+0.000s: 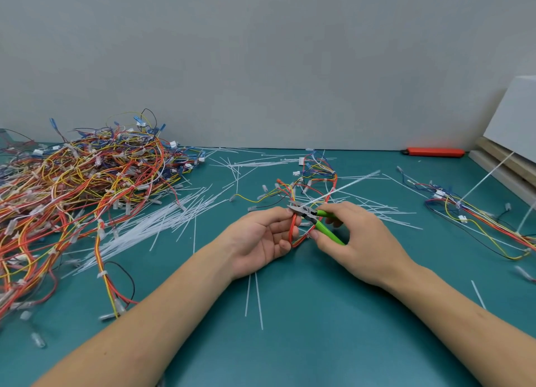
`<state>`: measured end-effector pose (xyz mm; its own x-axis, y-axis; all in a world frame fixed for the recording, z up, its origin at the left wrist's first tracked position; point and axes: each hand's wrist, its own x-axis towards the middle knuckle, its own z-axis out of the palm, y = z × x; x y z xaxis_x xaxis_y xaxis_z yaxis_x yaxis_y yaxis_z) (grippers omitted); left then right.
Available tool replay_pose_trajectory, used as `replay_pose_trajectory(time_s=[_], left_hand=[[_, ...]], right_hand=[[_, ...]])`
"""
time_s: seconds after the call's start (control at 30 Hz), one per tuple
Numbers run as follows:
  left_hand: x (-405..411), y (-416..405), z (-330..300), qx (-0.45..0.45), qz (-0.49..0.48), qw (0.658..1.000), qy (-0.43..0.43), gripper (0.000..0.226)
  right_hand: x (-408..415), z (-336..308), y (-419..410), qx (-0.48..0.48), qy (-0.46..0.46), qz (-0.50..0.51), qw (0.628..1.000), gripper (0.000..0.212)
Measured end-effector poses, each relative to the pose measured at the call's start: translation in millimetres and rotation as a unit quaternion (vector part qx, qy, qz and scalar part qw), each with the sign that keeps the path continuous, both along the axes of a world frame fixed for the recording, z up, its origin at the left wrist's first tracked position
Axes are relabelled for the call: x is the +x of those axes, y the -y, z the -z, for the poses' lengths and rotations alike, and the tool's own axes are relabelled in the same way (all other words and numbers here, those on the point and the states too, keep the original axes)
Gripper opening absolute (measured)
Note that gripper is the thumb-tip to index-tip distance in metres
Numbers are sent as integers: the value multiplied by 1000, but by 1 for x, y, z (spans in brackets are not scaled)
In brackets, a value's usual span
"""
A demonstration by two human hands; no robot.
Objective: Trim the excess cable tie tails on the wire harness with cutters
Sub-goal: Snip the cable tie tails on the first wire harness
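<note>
- Your left hand (266,238) sits palm-up near the middle of the teal table (304,343), fingers curled round the red wires of the wire harness (314,180) you are working on.
- Your right hand (359,241) grips the green-handled cutters (311,216), thumb on the near handle and fingers wrapped over the far one.
- The metal cutter head points left and lies right against your left fingertips, where the wires are held; whether the blades are closed is too small to tell.
- A long white cable tie tail (342,187) rises from that spot and slants away to the far right.
- The rest of the harness loops away from you, its white connectors lying on the table farther off.
- A big tangled pile of harnesses (78,195) fills the far left.
- Loose white cable ties (150,227) lie scattered between that pile and your hands.
- Another harness (475,215) lies spread out at the right.
- A red tool (435,152) rests by the far wall, right of centre.
</note>
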<state>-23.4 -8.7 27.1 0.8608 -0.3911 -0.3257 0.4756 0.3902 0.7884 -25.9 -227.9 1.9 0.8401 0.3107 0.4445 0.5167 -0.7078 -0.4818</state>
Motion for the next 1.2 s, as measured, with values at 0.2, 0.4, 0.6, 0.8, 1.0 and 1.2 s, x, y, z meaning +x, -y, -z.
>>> replay_pose_trajectory(time_s=[0.2,0.4,0.6,0.8,1.0,1.2], left_hand=[[-1,0,-1,14,7,1000,12,12],[0,1,0,11,7,1000,7,7],[0,1,1,13,8,1000,9,9],[0,1,0,15,10,1000,10,10],[-1,1,0,14,13,1000,12,10],[0,1,0,8,5,1000,3,13]], right_hand=[[2,1,2,2,-8,-9,1000,37],[5,5,3,6,-5,-10,1000,21],[6,6,6,15,-10,-20,1000,15],[7,8,4,10,-13,-25,1000,39],[8,8,4,12,-6,-25,1000,37],[7,7,6,15,-8,-23,1000,17]])
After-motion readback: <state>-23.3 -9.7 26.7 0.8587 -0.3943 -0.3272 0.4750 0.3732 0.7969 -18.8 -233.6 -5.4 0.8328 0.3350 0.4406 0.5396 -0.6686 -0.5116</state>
